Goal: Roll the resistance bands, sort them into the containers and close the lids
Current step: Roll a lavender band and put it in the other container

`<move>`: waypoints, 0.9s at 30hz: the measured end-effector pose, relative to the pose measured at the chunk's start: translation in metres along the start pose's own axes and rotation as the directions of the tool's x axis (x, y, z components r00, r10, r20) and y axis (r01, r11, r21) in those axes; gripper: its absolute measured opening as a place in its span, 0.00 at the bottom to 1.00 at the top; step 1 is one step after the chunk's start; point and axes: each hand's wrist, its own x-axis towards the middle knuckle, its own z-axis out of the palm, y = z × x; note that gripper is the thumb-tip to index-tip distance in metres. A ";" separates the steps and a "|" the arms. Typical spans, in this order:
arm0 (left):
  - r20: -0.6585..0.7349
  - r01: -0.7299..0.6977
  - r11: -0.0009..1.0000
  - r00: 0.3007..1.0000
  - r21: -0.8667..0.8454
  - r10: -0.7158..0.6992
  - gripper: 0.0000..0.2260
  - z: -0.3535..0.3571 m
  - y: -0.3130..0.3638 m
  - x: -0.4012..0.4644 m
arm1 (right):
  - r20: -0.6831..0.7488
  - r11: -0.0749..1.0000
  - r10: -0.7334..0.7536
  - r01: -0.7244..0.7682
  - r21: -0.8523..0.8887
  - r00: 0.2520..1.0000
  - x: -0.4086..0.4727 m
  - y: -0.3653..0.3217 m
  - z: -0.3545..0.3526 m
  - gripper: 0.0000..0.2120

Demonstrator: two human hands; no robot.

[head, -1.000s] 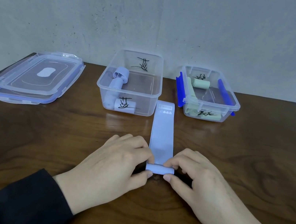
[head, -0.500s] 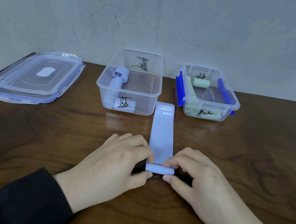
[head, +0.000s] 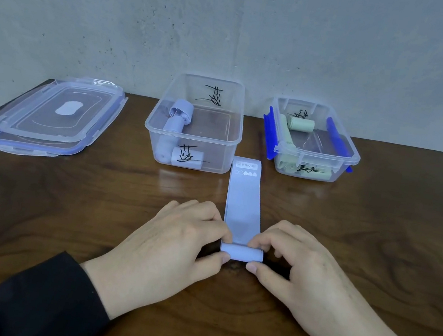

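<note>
A light blue resistance band (head: pixel 244 197) lies flat on the wooden table, running from near my hands toward the containers, and its near end is curled into a small roll. My left hand (head: pixel 170 249) pinches the roll's left end between thumb and fingers. My right hand (head: pixel 299 271) pinches its right end the same way. Behind the band stands an open clear container (head: pixel 233 140) holding rolled light blue bands. To its right, an open container with blue clips (head: pixel 343 154) holds rolled pale green bands.
Two stacked clear lids with blue rims (head: pixel 55 117) lie at the back left of the table. A grey wall rises straight behind the containers. Bare dark wood (head: pixel 392 251) stretches to the right of my hands.
The roll at the band's near end has grown slightly, and the band's far end has drawn a little toward me. Both hands keep their pinch.
</note>
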 end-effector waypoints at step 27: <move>-0.005 0.010 1.000 1.000 -0.023 -0.010 0.09 -0.002 0.001 0.000 | -0.005 1.000 0.004 -0.004 0.010 1.000 0.000 0.001 -0.001 0.12</move>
